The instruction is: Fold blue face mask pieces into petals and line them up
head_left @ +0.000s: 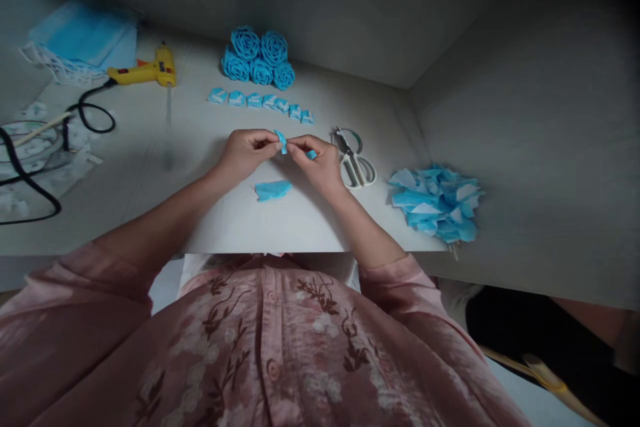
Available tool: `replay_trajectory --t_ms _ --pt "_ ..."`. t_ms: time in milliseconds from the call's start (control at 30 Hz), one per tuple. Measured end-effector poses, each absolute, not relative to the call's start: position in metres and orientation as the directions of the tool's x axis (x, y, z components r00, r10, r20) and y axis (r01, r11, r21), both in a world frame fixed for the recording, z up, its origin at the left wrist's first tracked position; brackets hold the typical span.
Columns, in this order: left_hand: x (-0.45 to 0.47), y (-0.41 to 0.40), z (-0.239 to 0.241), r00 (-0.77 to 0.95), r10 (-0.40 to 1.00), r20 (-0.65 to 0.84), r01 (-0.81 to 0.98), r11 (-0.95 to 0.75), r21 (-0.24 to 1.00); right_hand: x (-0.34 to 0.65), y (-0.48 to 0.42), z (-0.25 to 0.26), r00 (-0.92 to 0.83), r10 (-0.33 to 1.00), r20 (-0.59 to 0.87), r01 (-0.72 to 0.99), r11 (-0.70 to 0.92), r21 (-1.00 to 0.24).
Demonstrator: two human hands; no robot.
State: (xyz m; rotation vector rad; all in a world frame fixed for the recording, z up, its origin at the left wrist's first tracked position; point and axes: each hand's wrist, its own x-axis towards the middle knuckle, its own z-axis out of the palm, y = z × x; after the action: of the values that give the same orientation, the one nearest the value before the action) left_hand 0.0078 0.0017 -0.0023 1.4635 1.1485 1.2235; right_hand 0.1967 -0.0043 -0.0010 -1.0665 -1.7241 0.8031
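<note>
Between my two hands, above the middle of the table, is a small strip of blue fabric [281,141]. My left hand [249,152] pinches its left side between thumb and fingers. From the other side my right hand [319,159] pinches it too, the fingertips of both hands nearly touching. Another bit of blue shows under my right fingers. Nearer to me a loose blue piece [273,191] lies on the table. Just beyond my hands runs a row of small folded blue pieces [255,101]. White-handled scissors [354,163] rest right of my right hand.
Several rolled blue rosettes [261,71] sit at the back. A yellow glue gun [145,72] with a black cord lies back left, near stacked blue face masks [83,33]. At far left is a cluttered round container [33,147]. Blue scraps [436,203] are heaped at the right edge.
</note>
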Motion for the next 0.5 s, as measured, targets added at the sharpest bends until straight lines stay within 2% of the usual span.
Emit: replay_trajectory --t_ms 167,367,500 --pt "0.007 0.004 -0.007 0.102 0.973 0.207 0.148 -0.22 0.964 0.197 -0.004 -0.002 -0.21 0.88 0.427 0.336 0.475 -0.814" --pt "0.007 0.006 -0.014 0.091 0.965 0.246 0.167 -0.258 0.951 0.197 -0.005 -0.003 -0.215 0.849 0.482 0.489 0.521 -0.7" --pt "0.006 0.005 -0.011 0.088 0.965 0.245 0.178 -0.258 0.95 0.197 -0.004 -0.002 -0.177 0.87 0.461 0.443 0.488 -0.752"
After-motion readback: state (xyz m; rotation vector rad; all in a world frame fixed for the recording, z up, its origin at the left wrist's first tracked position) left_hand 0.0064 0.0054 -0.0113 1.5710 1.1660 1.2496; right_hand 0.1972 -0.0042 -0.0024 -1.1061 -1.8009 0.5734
